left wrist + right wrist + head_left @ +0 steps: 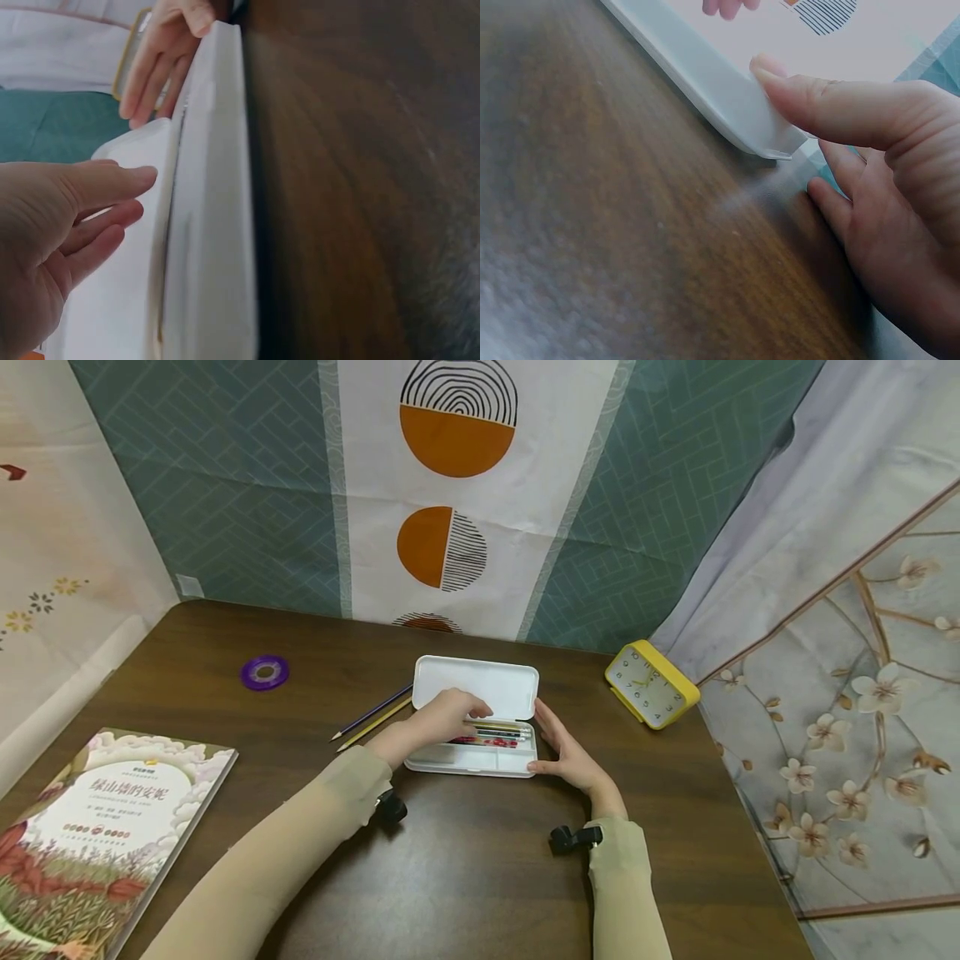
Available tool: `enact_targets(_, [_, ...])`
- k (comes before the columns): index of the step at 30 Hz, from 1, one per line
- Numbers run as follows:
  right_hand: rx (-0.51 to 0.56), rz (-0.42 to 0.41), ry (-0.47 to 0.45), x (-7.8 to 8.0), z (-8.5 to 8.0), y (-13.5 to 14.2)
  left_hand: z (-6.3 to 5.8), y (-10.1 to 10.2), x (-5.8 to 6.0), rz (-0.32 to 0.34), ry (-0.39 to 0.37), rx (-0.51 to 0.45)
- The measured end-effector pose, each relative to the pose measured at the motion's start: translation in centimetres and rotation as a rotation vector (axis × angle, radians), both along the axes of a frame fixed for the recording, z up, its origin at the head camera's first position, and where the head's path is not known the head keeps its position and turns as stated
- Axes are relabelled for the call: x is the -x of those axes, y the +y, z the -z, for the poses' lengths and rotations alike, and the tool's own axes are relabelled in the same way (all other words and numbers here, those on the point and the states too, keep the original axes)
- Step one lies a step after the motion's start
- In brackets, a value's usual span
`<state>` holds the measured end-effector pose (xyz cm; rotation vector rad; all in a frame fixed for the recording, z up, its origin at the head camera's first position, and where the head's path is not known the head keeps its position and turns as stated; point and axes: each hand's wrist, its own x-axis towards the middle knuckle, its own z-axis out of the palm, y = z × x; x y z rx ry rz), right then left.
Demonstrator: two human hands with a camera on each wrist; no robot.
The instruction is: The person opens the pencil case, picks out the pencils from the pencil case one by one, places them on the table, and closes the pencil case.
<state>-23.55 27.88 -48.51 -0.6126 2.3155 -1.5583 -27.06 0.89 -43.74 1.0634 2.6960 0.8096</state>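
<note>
A white pencil case [450,758] lies on the table with its lid [495,681] raised toward the back. Pencils [498,731] and a red-patterned item [502,742] sit inside it. Over the tray's left half hovers my left hand [444,718], its fingers loosely bent; in the left wrist view nothing shows between the thumb and fingers [94,236]. My right hand [573,762] is at the case's right end, thumb by the front corner and fingers extended along the lid's side. The right wrist view shows that thumb [817,105] against the case's edge.
Left of the case lie a dark pencil [371,713] and a yellow pencil [375,725]. A purple ring-shaped roll [265,672] is farther left, an illustrated book [112,827] at front left. A yellow clock [651,685] stands at the right. Patterned cloth [247,502] hangs behind.
</note>
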Motion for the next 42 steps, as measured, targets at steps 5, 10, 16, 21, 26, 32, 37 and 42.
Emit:
enact_targets(5, [-0.001, 0.001, -0.002, 0.1, 0.4, 0.0, 0.6, 0.1, 0.0, 0.075, 0.037, 0.025])
enact_targets(10, [-0.003, 0.007, -0.016, 0.1, 0.1, -0.1, 0.8, 0.3, 0.0, 0.093, 0.072, 0.032])
enact_targets(16, [-0.002, -0.007, -0.030, -0.8, -2.0, -0.7, 1.1, 0.4, 0.0, 0.090, 0.081, 0.016])
enact_targets(21, [0.005, -0.010, -0.027, -1.1, -2.5, -0.9, 1.3, 0.3, -0.1, 0.085, 0.073, 0.007])
enact_targets(26, [0.007, -0.006, -0.030, -1.0, -2.3, -0.9, 1.4, 0.3, 0.0, 0.078, 0.079, -0.006])
enact_targets(32, [0.002, -0.007, -0.032, -1.0, -2.3, -0.8, 1.4, 0.5, -0.1, 0.056, 0.057, -0.009])
enact_targets(37, [0.000, -0.006, -0.030, -1.0, -2.5, -0.8, 1.4, 0.7, -0.1, 0.045, 0.048, 0.000])
enact_targets(42, [0.002, -0.008, -0.025, -1.1, -2.5, -0.8, 1.5, 0.9, 0.0, 0.054, 0.082, 0.008])
